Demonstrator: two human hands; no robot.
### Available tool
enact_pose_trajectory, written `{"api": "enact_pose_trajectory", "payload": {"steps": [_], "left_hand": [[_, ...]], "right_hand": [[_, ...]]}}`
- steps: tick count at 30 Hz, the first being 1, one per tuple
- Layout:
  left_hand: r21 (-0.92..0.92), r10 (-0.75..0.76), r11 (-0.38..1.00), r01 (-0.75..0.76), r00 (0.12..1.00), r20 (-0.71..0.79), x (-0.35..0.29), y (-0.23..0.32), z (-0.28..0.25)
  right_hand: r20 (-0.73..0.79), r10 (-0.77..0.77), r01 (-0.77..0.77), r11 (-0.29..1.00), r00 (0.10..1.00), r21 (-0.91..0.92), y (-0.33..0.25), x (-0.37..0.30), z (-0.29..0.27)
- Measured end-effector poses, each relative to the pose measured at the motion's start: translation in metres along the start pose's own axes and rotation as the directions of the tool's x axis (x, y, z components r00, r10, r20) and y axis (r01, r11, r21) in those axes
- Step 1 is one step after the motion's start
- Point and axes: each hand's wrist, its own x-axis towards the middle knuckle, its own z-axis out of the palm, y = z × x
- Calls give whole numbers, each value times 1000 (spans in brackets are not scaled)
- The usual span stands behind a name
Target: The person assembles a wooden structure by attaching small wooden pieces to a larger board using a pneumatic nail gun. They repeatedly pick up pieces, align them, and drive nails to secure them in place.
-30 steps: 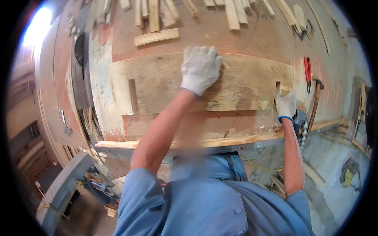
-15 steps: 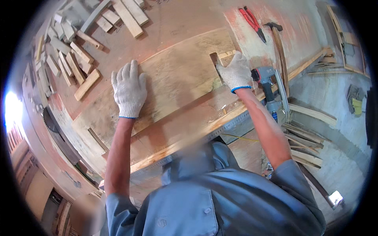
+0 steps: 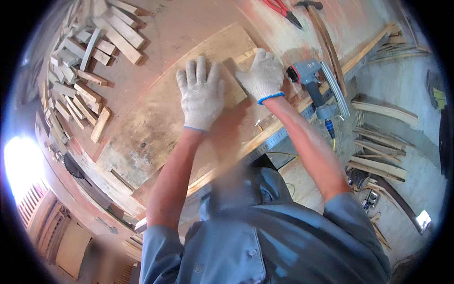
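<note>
My left hand [image 3: 202, 94], in a white knitted glove, lies flat on a wide wooden board [image 3: 165, 87] with its fingers spread. At the board's right end, my right hand [image 3: 262, 75], gloved with a blue cuff, bends its fingers over a pale wooden strip [image 3: 246, 57]. Its thumb points left to the board's edge, and the fingertips are hidden. Just right of this hand, a grey and black nail gun [image 3: 307, 78] lies near the bench's front edge.
Many short wood offcuts [image 3: 125, 40] lie at the back left. Beyond the nail gun are a hammer [image 3: 326, 40] and red-handled pliers [image 3: 283, 10]. A circular saw blade [image 3: 73, 166] shows at the left. Wooden strips [image 3: 378, 165] lie low at the right.
My left hand has slid right along the board, closer to the right hand. The right hand stays at the board's end, by the pale strip. The whole view has shifted.
</note>
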Motion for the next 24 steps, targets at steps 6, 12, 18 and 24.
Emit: {"api": "enact_pose_trajectory", "payload": {"steps": [6, 12, 18, 24], "left_hand": [[91, 33, 995, -33, 999, 1, 2, 2, 9], [153, 16, 988, -18, 1000, 12, 0, 3, 12], [166, 24, 986, -26, 1000, 13, -1, 3, 20], [161, 23, 987, -27, 999, 28, 3, 6, 15]], "right_hand": [[66, 46, -69, 911, 997, 406, 44, -4, -11], [422, 62, -424, 9, 904, 906, 102, -87, -4], [541, 70, -376, -645, 838, 666, 62, -95, -7], [457, 111, -442, -137, 883, 887, 82, -94, -19]]}}
